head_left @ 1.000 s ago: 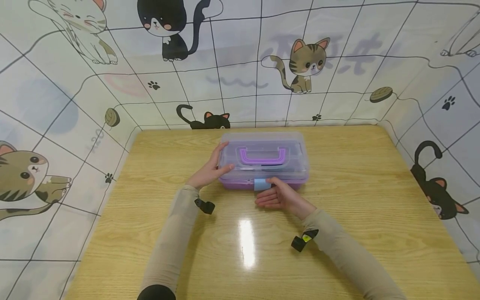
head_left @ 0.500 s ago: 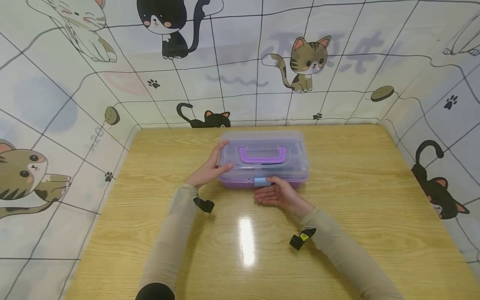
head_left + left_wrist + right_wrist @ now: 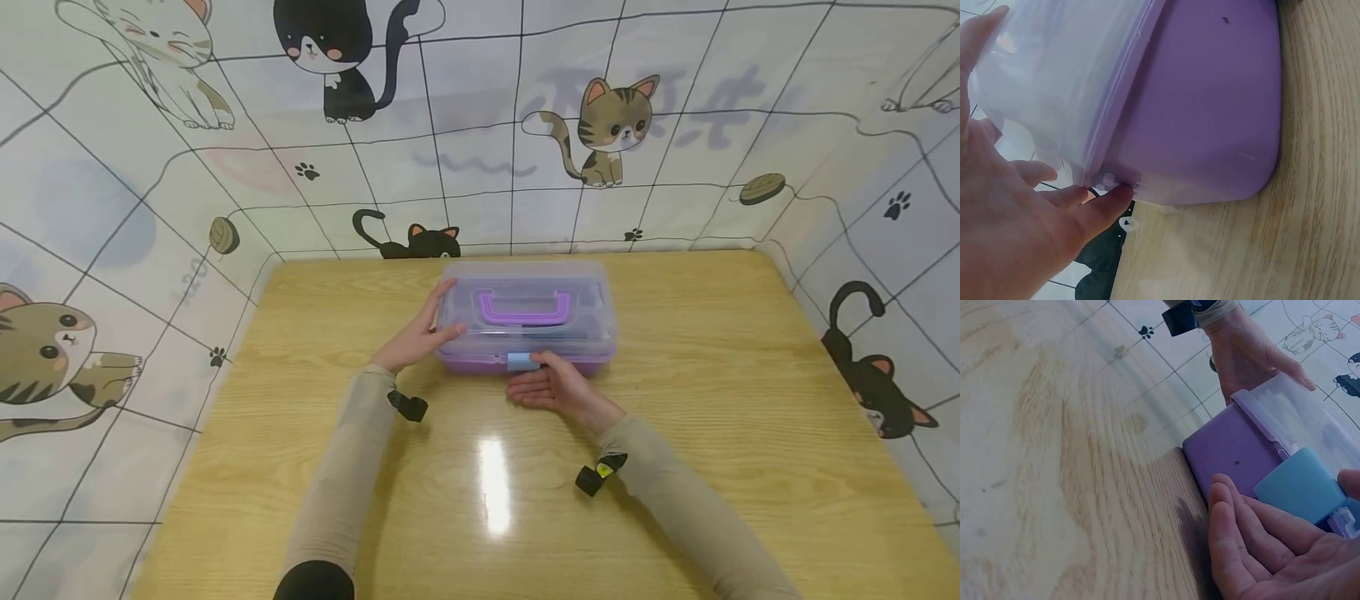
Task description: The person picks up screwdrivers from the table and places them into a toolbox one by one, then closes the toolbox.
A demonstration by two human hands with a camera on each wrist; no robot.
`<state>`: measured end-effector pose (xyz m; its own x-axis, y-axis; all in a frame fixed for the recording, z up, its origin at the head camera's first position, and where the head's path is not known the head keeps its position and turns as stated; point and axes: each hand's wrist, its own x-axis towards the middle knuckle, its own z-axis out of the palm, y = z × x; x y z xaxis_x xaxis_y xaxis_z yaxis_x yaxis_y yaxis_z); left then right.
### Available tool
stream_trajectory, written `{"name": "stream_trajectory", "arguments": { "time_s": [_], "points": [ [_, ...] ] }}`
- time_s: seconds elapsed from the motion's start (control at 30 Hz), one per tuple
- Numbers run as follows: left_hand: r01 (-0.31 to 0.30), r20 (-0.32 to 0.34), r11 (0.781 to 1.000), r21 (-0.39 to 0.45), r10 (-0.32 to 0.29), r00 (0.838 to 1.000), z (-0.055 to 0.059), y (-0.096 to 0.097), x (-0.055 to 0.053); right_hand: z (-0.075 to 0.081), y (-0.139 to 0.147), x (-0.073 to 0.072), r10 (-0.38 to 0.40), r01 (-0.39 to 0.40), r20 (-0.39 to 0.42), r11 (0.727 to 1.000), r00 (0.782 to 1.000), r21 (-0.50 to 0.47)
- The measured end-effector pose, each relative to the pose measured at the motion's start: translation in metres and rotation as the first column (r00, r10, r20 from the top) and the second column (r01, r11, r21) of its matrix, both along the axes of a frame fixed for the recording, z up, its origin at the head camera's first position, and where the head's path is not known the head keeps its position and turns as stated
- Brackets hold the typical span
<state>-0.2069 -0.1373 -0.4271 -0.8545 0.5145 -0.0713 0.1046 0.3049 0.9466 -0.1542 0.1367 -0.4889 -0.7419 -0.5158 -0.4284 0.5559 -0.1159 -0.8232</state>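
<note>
A plastic storage box (image 3: 525, 275) with a clear lid, purple base and purple handle (image 3: 525, 319) sits on the table, lid down. My left hand (image 3: 412, 340) holds its left end, thumb on the lid and fingers along the side; in the left wrist view, fingertips (image 3: 1110, 203) touch the box just under the lid's rim. A light blue latch (image 3: 1304, 487) is at the front. My right hand (image 3: 566, 387) has its thumb on this latch, with the index finger at its lower edge. The other fingers extend below it, palm turned up.
The wooden table (image 3: 675, 350) reaches the cat-patterned backdrop (image 3: 480, 125) right behind the box. Side panels of the same print stand at left and right. Each wrist wears a small black camera (image 3: 590, 481).
The box has shifted slightly toward the backdrop, both hands moving with it. Less of the blue latch's face shows now in the head view. Both hands keep their places on the box.
</note>
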Motion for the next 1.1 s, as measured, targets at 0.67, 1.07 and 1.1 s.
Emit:
{"name": "stream_trajectory", "arguments": {
  "time_s": [0.67, 1.07, 1.1],
  "points": [
    [-0.075, -0.046, 0.997, -0.036, 0.074, 0.996, -0.011, -0.002, -0.021, -0.002, -0.013, -0.021, -0.122, 0.121, 0.028, 0.992, 0.992, 0.024],
    [-0.143, -0.234, 0.986, -0.089, 0.118, 0.965, -0.044, -0.006, -0.026, -0.009, 0.016, -0.016, -0.122, 0.124, -0.034, 0.990, 0.992, 0.061],
    [-0.152, -0.249, 0.982, -0.111, 0.120, 0.961, -0.046, -0.008, -0.024, -0.009, 0.024, -0.014, -0.112, 0.117, -0.055, 0.990, 0.992, 0.084]
  ]
}}
